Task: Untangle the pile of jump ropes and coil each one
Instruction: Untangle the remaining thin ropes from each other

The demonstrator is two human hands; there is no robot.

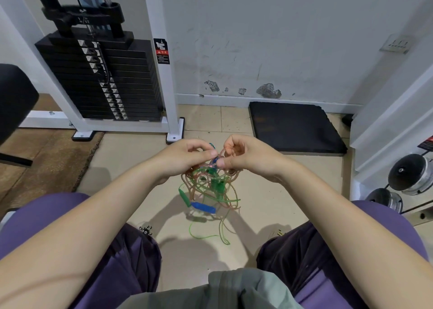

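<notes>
Above the floor [269,191] between the person's knees, the tangle of jump ropes [210,184] hangs from both hands, its green and orange loops trailing down to the tiles with a blue handle [203,207] dangling low. The left hand [185,156] and right hand [241,155] meet knuckle to knuckle at the top of the knot, forearms angled inward, fingers [214,154] curled and pinching strands there. Pulling hard from here would likely cinch the knot tighter, since the handles' weight drags the loops down.

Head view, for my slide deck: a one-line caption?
Both hands pinch a tangle of jump ropes held above the floor.
</notes>
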